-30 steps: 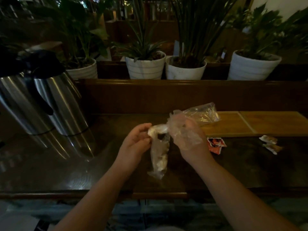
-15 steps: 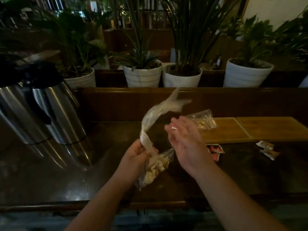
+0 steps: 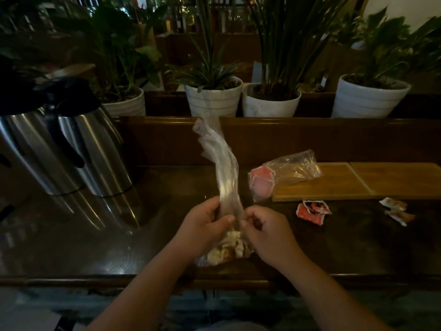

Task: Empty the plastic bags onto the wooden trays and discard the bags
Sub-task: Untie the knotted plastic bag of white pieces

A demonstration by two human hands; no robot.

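A clear plastic bag [image 3: 223, 168] stands twisted upright over the dark table, its bottom full of pale packets [image 3: 225, 250]. My left hand [image 3: 205, 226] grips the bag's neck from the left. My right hand [image 3: 265, 231] pinches the same neck from the right. A second clear bag [image 3: 284, 170] with red packets lies partly on the left end of a wooden tray [image 3: 329, 185]. Another wooden tray [image 3: 401, 177] lies beside it on the right.
Two steel thermos jugs [image 3: 69, 144] stand at the left. Loose red packets [image 3: 311, 210] and pale packets [image 3: 396, 210] lie in front of the trays. White plant pots [image 3: 213, 100] line the ledge behind a wooden back rail.
My right hand has come back from open in the air to pinch the bag's neck. The bag's twisted top now stands straight up, and its filled bottom rests lower, on the table.
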